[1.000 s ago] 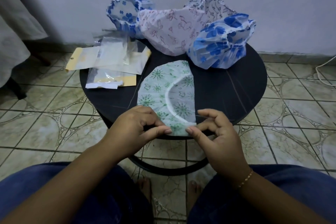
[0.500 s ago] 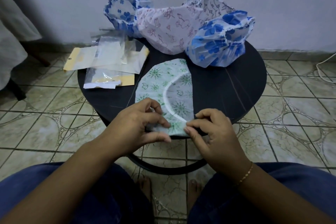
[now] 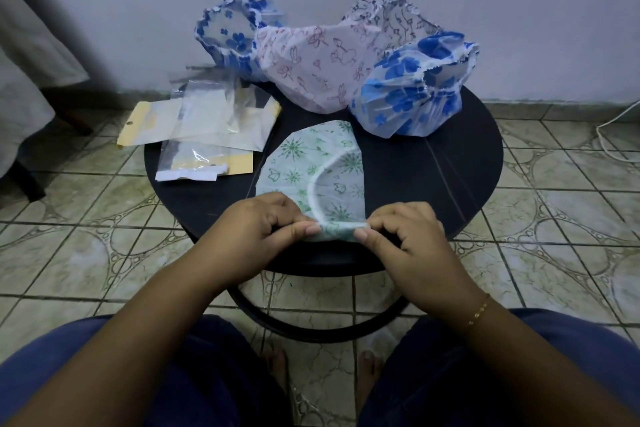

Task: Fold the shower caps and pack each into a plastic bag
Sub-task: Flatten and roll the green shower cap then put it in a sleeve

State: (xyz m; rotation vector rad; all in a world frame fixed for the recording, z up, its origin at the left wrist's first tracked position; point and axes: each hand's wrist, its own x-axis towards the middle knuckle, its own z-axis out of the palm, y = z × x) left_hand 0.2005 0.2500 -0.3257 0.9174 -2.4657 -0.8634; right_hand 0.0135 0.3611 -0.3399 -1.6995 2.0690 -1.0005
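A green-patterned shower cap (image 3: pixel 311 166) lies folded flat on the near half of the round black table (image 3: pixel 433 184). Its near end is turned up into a small fold. My left hand (image 3: pixel 263 229) pinches that fold at its left side, and my right hand (image 3: pixel 405 239) pinches it at its right side. Clear plastic bags with yellow card backing (image 3: pixel 207 128) lie in a loose pile at the table's left. Behind stand a pink-flowered cap (image 3: pixel 311 69), a blue-flowered cap (image 3: pixel 412 94) at the right, another blue one (image 3: pixel 228 35) at the left, and a dark-vine cap (image 3: pixel 388 17).
A pale wall rises close behind the table. Tiled floor (image 3: pixel 86 253) surrounds it. Grey cloth (image 3: pixel 20 87) hangs at the far left. A white cable (image 3: pixel 609 135) lies on the floor at the right. My blue-clad knees sit under the near edge.
Both hands have lifted the cap's near end and rolled it away from me, so the flat part looks shorter. The view has shifted slightly.
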